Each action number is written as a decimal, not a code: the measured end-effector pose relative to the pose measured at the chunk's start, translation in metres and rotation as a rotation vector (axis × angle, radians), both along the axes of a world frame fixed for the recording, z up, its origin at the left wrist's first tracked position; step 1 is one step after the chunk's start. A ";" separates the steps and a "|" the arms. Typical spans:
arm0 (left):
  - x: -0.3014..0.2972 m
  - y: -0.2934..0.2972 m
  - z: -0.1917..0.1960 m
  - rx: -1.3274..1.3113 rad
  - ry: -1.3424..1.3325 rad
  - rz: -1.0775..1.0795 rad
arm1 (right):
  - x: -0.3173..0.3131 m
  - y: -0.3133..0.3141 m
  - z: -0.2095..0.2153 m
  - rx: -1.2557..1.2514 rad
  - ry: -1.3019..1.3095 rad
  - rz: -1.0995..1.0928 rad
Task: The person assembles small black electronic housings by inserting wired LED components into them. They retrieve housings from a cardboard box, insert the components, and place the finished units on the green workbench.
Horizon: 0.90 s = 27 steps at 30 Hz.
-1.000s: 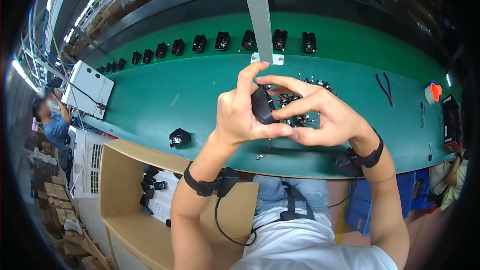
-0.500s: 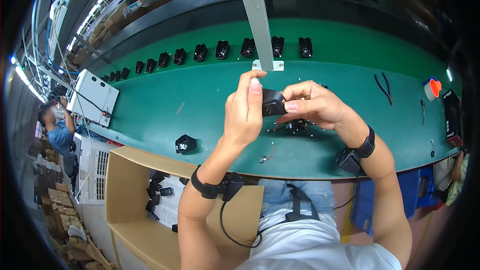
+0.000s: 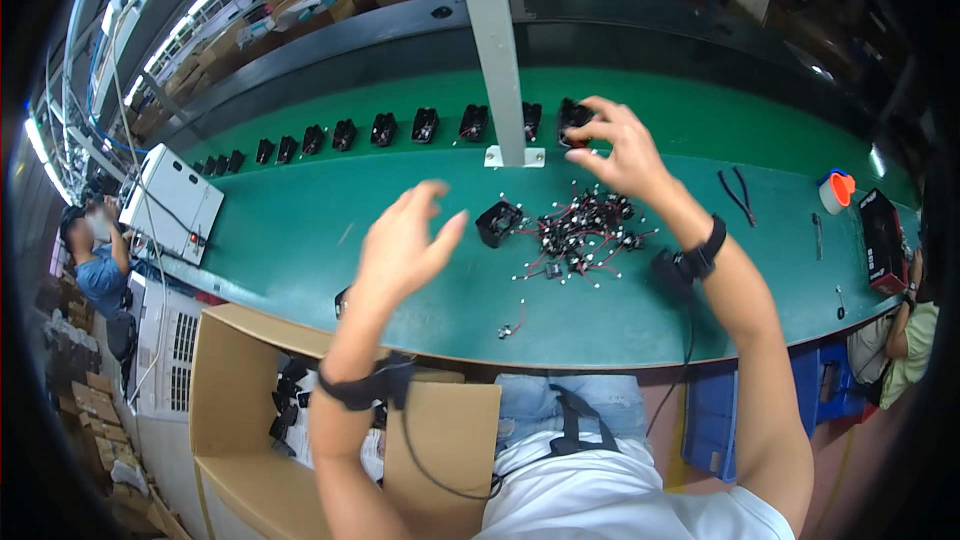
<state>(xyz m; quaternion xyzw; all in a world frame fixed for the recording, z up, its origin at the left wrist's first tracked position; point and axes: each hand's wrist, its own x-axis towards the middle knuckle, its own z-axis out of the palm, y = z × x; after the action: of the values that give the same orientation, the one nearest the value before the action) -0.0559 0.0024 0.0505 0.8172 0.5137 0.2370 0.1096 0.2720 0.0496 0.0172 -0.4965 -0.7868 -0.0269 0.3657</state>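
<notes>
My left hand (image 3: 405,240) is raised over the table with thumb and fingers apart, holding nothing. My right hand (image 3: 622,148) reaches to the far side, its spread fingers at the right edge of a black plastic housing (image 3: 574,120) on the green belt; whether they touch it is unclear. Between my hands lies another open black housing (image 3: 496,224), beside a pile of small black parts with red wires (image 3: 585,228). A single wired part (image 3: 508,328) lies nearer me. One more housing (image 3: 341,302) is mostly hidden by my left forearm.
Several black housings (image 3: 383,129) stand in a row along the belt. A grey metal post (image 3: 495,50) rises from the table. Pliers (image 3: 738,198), an orange-and-white cup (image 3: 836,190) and a black box (image 3: 882,240) are at right. A cardboard box (image 3: 255,335) stands near left, a white machine (image 3: 172,202) beyond.
The black piece held in both hands is no longer in them; an open housing now lies beside the wire pile. My hands have parted, the right going far, the left drawing left.
</notes>
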 end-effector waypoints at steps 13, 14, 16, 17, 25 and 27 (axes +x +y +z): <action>-0.165 -0.045 -0.049 -0.397 0.310 0.134 | 0.105 0.069 -0.063 -0.307 -0.263 -0.281; -0.165 -0.040 -0.052 -0.408 0.284 0.165 | 0.103 0.065 -0.059 -0.277 -0.242 -0.283; -0.148 -0.039 -0.045 -0.354 0.282 0.131 | 0.098 0.054 -0.049 -0.067 -0.180 -0.279; -0.144 -0.041 -0.040 -0.351 0.310 0.136 | 0.088 0.049 -0.039 -0.167 -0.118 -0.193; -0.071 -0.013 -0.002 -0.309 0.177 -0.092 | 0.015 0.013 -0.009 -0.632 -0.273 0.022; -0.034 0.000 0.003 -0.248 0.100 -0.175 | 0.010 0.014 -0.017 -0.698 -0.339 -0.028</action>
<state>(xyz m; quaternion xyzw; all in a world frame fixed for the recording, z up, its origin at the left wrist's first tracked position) -0.0899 0.0020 0.0537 0.8498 0.4709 0.1201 0.2042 0.2823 0.0633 0.0007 -0.5903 -0.7910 0.1559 0.0393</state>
